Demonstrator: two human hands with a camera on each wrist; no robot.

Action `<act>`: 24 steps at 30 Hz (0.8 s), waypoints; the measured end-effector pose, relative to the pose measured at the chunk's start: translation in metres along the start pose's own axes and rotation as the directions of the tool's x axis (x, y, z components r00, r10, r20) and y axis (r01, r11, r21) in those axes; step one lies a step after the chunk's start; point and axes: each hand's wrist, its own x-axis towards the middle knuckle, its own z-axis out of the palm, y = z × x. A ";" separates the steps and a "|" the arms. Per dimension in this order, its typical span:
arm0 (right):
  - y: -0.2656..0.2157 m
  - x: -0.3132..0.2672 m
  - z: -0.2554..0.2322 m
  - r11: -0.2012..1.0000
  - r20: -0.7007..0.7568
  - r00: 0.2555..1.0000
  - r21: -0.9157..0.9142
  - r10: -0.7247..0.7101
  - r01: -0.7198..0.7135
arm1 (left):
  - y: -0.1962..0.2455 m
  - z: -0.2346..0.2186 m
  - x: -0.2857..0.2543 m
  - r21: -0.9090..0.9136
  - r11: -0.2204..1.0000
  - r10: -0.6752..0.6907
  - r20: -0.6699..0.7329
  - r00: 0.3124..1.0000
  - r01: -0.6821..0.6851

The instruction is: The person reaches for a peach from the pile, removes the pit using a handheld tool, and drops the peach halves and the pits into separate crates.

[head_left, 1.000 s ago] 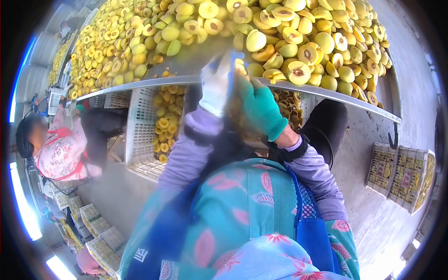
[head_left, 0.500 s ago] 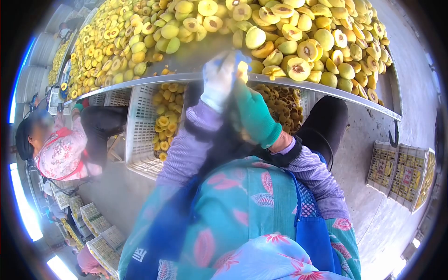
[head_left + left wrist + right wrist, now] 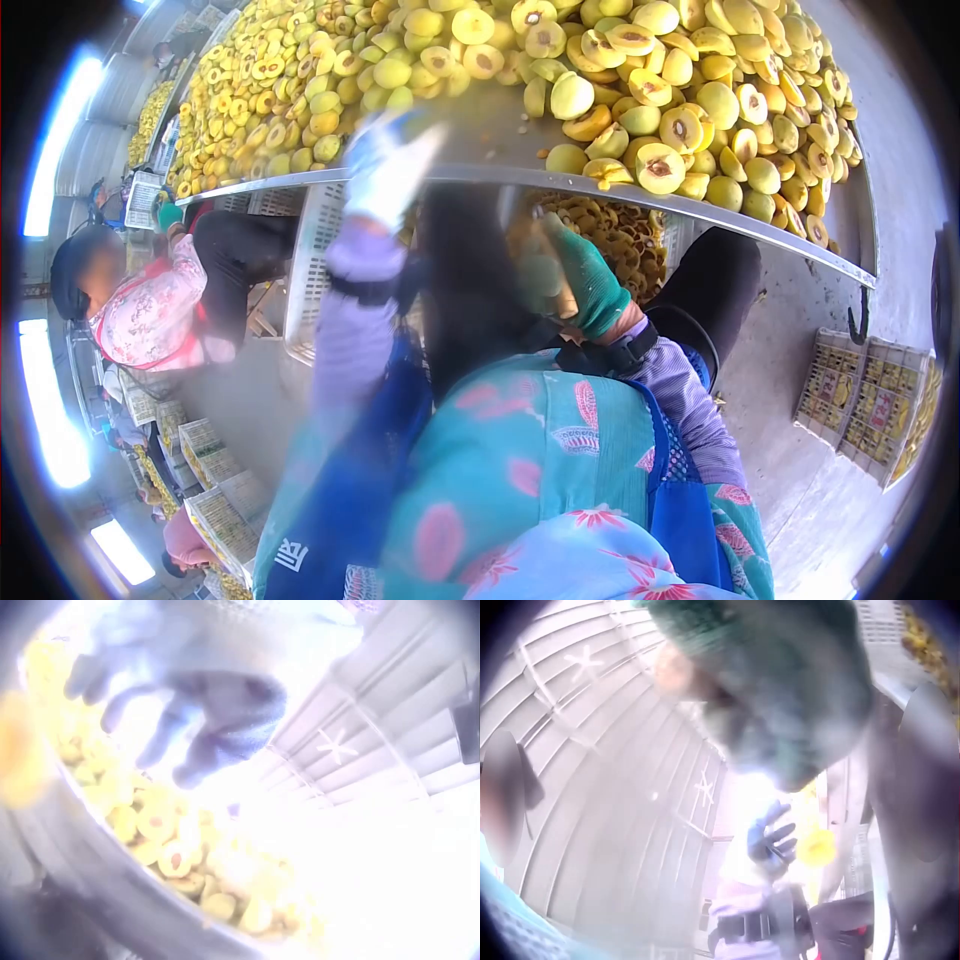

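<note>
My left hand (image 3: 385,170), in a white and blue glove, hovers over the near edge of the metal table (image 3: 490,172), fingers spread and holding nothing. In the left wrist view a blurred yellow-orange fruit half (image 3: 19,754) hangs apart from its fingers. The right wrist view also shows this fruit half (image 3: 817,847) in the air beside that hand. My right hand (image 3: 590,280), in a green glove, is curled round a tool with a tan handle end (image 3: 566,302), below the table edge; its working end is blurred. Halved yellow stone fruit (image 3: 660,168) lies heaped on the table.
Under the table edge stand a white plastic crate (image 3: 312,250) and a heap of brownish fruit scraps (image 3: 615,232). Another person (image 3: 150,310) sits at the left. Filled crates (image 3: 865,390) stand on the floor at the right.
The hands were together at the table edge over a fruit half. My left hand has moved left and let the fruit half go; my right has drawn back toward my body.
</note>
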 end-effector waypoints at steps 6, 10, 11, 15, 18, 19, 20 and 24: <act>-0.020 -0.014 0.009 0.984 0.048 0.985 0.071 -0.167 0.163 | 0.076 0.132 0.075 0.496 0.409 0.619 0.466 0.632 -0.766; -0.032 -0.009 -0.027 0.618 0.099 0.789 -0.566 -0.606 0.546 | 0.053 0.099 0.081 0.064 0.857 0.475 0.289 0.831 -0.512; -0.035 -0.010 -0.021 0.229 0.200 0.674 -0.840 -0.711 0.492 | 0.047 0.087 0.068 -0.314 0.922 0.292 0.173 0.941 -0.228; -0.030 0.010 -0.014 -0.497 0.559 0.502 -0.826 -0.660 0.266 | 0.025 0.077 0.011 -0.866 0.497 0.163 0.145 0.976 0.046; -0.027 0.016 -0.001 -0.651 0.664 0.467 -0.727 -0.584 0.220 | 0.033 0.066 -0.011 -0.618 0.697 0.399 -0.085 0.913 -0.362; -0.027 0.016 -0.001 -0.622 0.653 0.473 -0.743 -0.592 0.247 | 0.039 0.063 -0.015 -0.345 0.751 0.554 -0.133 0.822 -0.563; -0.027 0.016 -0.001 -0.591 0.641 0.479 -0.758 -0.600 0.274 | 0.039 0.066 -0.019 -0.308 0.789 0.515 -0.141 0.846 -0.532; -0.022 0.028 -0.016 -0.473 0.560 0.545 -0.826 -0.624 0.307 | 0.048 0.065 -0.023 -0.567 0.721 0.377 -0.162 0.912 -0.398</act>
